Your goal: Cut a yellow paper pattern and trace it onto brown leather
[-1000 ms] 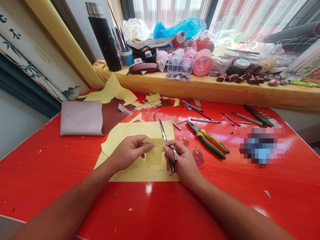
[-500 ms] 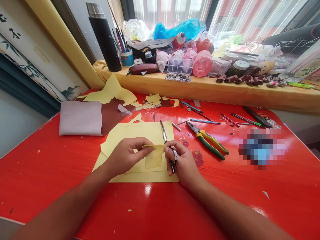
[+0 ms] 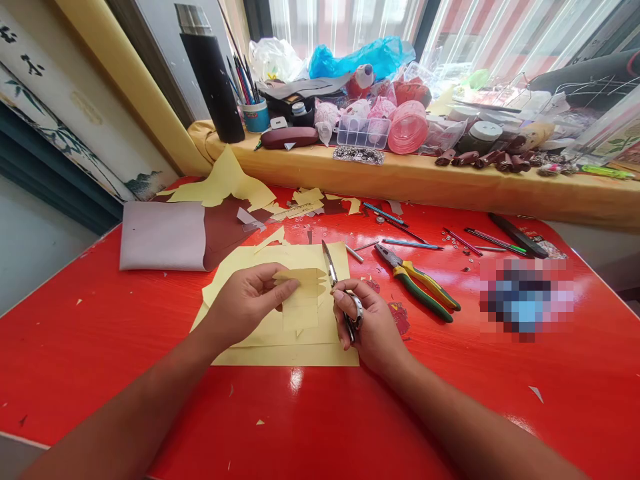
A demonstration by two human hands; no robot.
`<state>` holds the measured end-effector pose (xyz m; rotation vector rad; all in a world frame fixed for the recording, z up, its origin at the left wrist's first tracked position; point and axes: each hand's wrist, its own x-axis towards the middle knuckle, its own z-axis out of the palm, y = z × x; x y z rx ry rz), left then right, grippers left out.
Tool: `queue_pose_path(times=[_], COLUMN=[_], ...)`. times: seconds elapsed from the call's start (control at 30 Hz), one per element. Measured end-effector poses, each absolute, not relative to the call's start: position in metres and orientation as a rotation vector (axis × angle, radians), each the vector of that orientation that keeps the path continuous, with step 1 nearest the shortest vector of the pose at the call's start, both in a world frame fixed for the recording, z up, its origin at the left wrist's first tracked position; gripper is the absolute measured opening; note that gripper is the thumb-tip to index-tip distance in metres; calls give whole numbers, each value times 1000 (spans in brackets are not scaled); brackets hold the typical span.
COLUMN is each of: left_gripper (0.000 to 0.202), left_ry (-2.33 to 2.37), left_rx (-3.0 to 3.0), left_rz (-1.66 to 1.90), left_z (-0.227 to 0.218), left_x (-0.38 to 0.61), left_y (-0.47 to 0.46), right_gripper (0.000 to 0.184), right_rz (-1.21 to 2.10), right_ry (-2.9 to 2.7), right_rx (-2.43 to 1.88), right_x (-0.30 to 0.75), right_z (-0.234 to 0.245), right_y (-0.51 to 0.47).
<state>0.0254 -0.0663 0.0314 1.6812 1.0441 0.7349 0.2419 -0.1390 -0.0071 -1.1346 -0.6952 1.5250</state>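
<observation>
My left hand (image 3: 255, 297) pinches a small cut piece of yellow paper (image 3: 303, 303) between thumb and fingers. Its right edge has notches, and pencil-like lines cross it. Just to its right, my right hand (image 3: 370, 320) is closed around a pair of scissors (image 3: 330, 263), with the blades together and pointing away from me. The right fingertips are apart from the piece. Beneath both hands lie larger yellow sheets (image 3: 280, 357) on the red table (image 3: 260, 453).
Green-and-yellow pliers (image 3: 420, 283) lie to the right, with pens (image 3: 413, 245) behind them. Paper scraps (image 3: 305, 203) and a folded pale sheet (image 3: 163, 237) are at the back left. A cluttered ledge with a black flask (image 3: 213, 87) borders the table. A pixelated patch hides something at right.
My right fingers have let go of the paper piece and moved slightly right with the scissors. My left hand has tilted the piece up, so its notched edge shows.
</observation>
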Motion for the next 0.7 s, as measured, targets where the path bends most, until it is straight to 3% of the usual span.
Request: queue_pose_path(times=[0.7], left_gripper=[37], left_ry=[1024], left_rx=[1610], left_rz=[575], left_z=[22], left_x=[32], left_y=[-64], right_gripper=[38], right_rz=[1515], right_ry=[-778], right_rx=[-1181], right_x=[239], right_z=[-6], right_y=[-142])
